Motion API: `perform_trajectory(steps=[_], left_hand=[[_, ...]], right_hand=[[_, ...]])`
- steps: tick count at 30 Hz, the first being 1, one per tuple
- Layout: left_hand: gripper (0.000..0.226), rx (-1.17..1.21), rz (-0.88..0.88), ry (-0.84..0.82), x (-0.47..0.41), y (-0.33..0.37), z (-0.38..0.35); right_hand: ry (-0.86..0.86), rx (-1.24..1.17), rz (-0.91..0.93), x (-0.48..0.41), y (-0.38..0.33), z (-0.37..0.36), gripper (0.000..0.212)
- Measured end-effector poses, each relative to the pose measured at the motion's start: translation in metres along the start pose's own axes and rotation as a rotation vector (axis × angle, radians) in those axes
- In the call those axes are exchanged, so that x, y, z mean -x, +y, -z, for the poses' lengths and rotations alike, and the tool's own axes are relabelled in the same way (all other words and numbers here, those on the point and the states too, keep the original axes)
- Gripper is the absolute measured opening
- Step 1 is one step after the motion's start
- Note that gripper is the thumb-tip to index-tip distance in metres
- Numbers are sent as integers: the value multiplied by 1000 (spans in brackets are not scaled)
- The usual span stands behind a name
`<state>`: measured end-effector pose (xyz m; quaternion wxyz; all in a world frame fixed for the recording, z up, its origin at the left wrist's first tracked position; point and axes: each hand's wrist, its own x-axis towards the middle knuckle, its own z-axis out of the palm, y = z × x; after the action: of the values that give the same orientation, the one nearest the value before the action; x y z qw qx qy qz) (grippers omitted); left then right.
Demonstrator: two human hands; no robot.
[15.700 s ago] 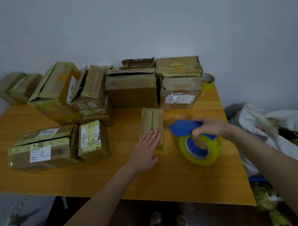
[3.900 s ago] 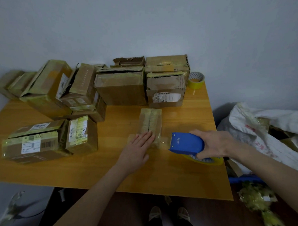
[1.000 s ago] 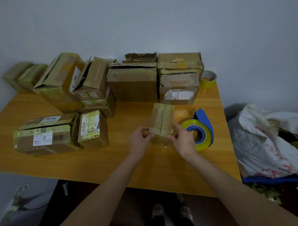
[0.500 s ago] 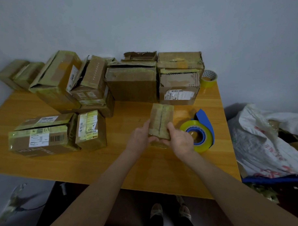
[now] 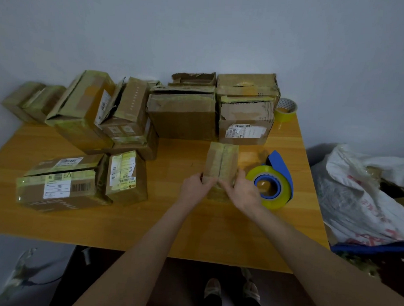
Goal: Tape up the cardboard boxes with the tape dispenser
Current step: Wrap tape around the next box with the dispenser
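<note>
Fingers (image 5: 201, 178) curled and pinching the near end of the small box (image 5: 221, 161) — left hand (image 5: 195, 189) on its left corner, right hand (image 5: 243, 192) on its right corner, thumbs close together on top. Small box flat on the counter (image 5: 193, 228), a bit right of the middle, its long way pointing to the back edge, yellowish tape along its top seam. Just beside the right hand, the tape dispenser (image 5: 276, 185) — blue, with a fat yellow roll, down on the counter near the right edge. Along the back edge, a row of bigger boxes (image 5: 181, 115), some stacked, some tipped over. Near the left edge, two more boxes (image 5: 65, 182) side by side, with white labels. At the back right corner, a spare tape roll (image 5: 286, 109). Off the right edge, a white bag (image 5: 360, 195). Below the near edge, two shoes (image 5: 214, 288).
</note>
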<state>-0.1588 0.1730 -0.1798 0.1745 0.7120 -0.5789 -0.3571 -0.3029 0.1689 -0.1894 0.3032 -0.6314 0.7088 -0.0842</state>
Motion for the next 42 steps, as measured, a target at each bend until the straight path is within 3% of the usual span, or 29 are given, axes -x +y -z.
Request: perform_trajectory(steps=[5, 10, 13, 19, 22, 25, 28, 31, 37, 42], left_hand=[[34, -122, 23, 36, -5, -2, -4], [43, 28, 63, -38, 1, -8, -14], [46, -67, 56, -11, 2, -9, -4], [28, -192, -23, 411, 12, -34, 56], [31, -189, 72, 600, 21, -61, 88], [39, -197, 195, 689, 33, -93, 116], [44, -131, 353, 624, 36, -122, 134], [34, -11, 423, 470, 31, -134, 138], [39, 580, 554, 323, 23, -142, 126], [55, 917, 530, 248, 28, -151, 111]], right_hand=[[-73, -18, 30, -6, 4, 5, 53], [-125, -51, 29, 0, 8, 1, 64], [-130, -66, 31, -3, 6, 1, 60], [-244, -82, 140, -14, -34, -10, 60], [-273, -147, 176, -15, -61, -21, 60], [-310, -184, 207, -19, -84, -27, 56], [-362, -263, 129, -24, -94, -38, 56], [-405, -436, 12, -24, -95, -45, 68], [-564, -694, -213, -23, -85, -57, 99], [-553, -781, -248, -21, -83, -63, 82]])
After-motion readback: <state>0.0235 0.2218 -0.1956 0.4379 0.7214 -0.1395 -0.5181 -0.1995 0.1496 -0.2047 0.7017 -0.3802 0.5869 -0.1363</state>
